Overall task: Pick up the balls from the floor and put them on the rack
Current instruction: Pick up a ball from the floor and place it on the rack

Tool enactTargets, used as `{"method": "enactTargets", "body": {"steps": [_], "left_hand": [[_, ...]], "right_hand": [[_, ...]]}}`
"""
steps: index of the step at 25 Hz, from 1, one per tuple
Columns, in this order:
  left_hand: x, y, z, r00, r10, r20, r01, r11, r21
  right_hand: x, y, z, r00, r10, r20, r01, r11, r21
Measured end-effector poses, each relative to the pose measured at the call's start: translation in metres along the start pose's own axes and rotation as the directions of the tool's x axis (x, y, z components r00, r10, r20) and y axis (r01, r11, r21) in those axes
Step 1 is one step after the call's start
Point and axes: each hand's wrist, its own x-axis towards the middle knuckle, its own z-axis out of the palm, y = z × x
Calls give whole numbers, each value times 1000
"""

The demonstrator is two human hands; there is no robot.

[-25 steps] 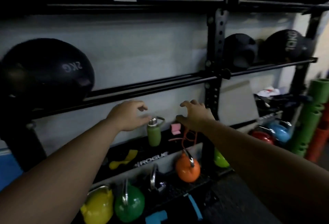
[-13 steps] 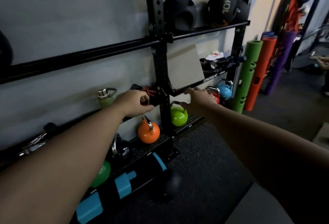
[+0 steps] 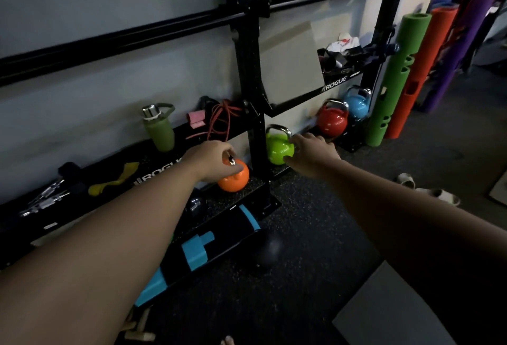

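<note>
Lower now, my left hand [image 3: 216, 160] and right hand [image 3: 312, 152] hang empty, fingers loose, so I should cup the ball [image 3: 270, 251] from both sides.

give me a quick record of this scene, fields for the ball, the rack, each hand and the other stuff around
ball: dark ball on the floor in front of the rack's base, untouched
rack: black rack, upright post with horizontal rails
left hand: fingers loosely curled, over the orange kettlebell; contact unclear
right hand: fingers relaxed, holding nothing, beside the lime kettlebell
low shelf: green bottle, red cord
further right: red kettlebell, blue kettlebell, green foam tube
</note>
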Motion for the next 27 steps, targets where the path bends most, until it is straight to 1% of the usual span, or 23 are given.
{"method": "enactTargets", "body": {"steps": [3, 8, 13, 17, 21, 25, 27], "left_hand": [[30, -31, 21, 997, -25, 74, 26, 1000, -15], [94, -80, 63, 982, -57, 179, 74, 993, -90], [149, -133, 143, 944, -39, 328, 102, 979, -178], [192, -170, 205, 921, -73, 383, 143, 977, -158], [239, -196, 299, 890, -109, 443, 190, 971, -145], [273, -224, 422, 864, -144, 483, 262, 947, -187], [284, -241, 494, 842, -158, 515, 300, 932, -205]], "right_hand": [[30, -3, 40, 996, 27, 82, -27, 1000, -5], [82, -7, 103, 974, 90, 210, -85, 996, -29], [138, 10, 177, 954, 141, 265, -134, 990, -46], [174, 39, 248, 935, 156, 319, -143, 988, -63], [225, 73, 345, 908, 131, 398, -109, 991, -78], [264, 112, 468, 878, 91, 469, -69, 996, -65], [273, 132, 541, 857, 75, 509, -39, 996, -80]]}}
